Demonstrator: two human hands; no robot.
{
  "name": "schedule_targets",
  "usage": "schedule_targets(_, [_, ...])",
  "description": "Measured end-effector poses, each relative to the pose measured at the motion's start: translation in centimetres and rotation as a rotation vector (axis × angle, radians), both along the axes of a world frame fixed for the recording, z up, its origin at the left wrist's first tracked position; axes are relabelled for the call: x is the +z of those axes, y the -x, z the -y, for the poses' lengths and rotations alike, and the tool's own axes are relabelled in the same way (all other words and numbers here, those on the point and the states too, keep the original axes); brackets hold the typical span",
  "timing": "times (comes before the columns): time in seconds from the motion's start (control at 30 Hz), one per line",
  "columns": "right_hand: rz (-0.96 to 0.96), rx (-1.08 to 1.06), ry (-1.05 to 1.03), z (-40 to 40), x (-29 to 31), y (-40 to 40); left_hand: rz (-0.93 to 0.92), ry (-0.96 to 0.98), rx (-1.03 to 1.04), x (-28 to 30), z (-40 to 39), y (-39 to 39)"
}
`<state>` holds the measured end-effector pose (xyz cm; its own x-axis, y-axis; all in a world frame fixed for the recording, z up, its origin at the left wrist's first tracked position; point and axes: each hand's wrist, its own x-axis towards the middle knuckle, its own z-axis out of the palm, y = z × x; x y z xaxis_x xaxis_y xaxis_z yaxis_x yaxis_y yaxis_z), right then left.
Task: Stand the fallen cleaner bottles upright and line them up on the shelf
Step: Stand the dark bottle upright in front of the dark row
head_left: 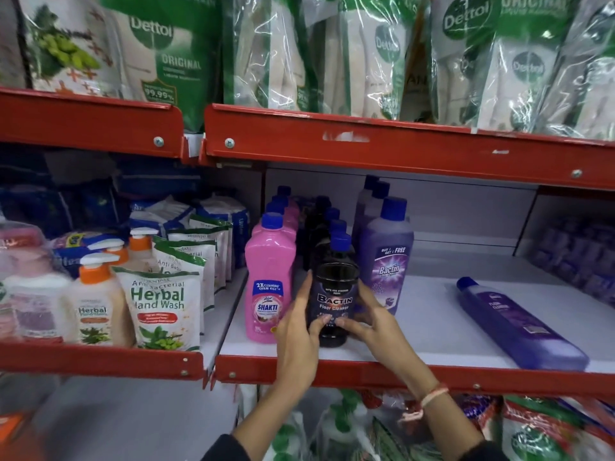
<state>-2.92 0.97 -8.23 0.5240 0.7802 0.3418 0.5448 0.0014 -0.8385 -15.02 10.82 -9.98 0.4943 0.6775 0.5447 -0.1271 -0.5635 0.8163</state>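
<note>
Both hands, left hand (301,322) and right hand (372,319), closed round upright dark bottle (334,294) at shelf (416,327) front. Fallen purple bottle (519,324) lying rightward, cap pointing back-left, nearer right hand.

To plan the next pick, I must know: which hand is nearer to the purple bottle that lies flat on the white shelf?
Right. The right hand holds the dark upright Bactin bottle on the side toward the lying purple bottle; the left hand is on its far side.
</note>
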Motion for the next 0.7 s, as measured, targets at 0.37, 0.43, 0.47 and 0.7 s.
schedule_targets(0.37, [0.114,-0.072,0.036,3.5,0.3,0.3,0.071,-0.416,0.375,0.1,3.2,-0.2])
schedule_targets(0.43, [0.15,-0.088,0.04,5.3,0.9,-0.8,0.15,-0.514,0.384,0.8,4.5,-1.1])
schedule_targets(0.47, [0.152,-0.101,0.03,6.5,1.3,-1.8,0.17,-0.53,0.358,1.2,5.5,-2.0])
schedule_targets(0.7, [0.316,-0.595,0.087,16.2,3.6,-11.7,-0.202,-0.314,-0.045,2.9,12.4,-12.0])
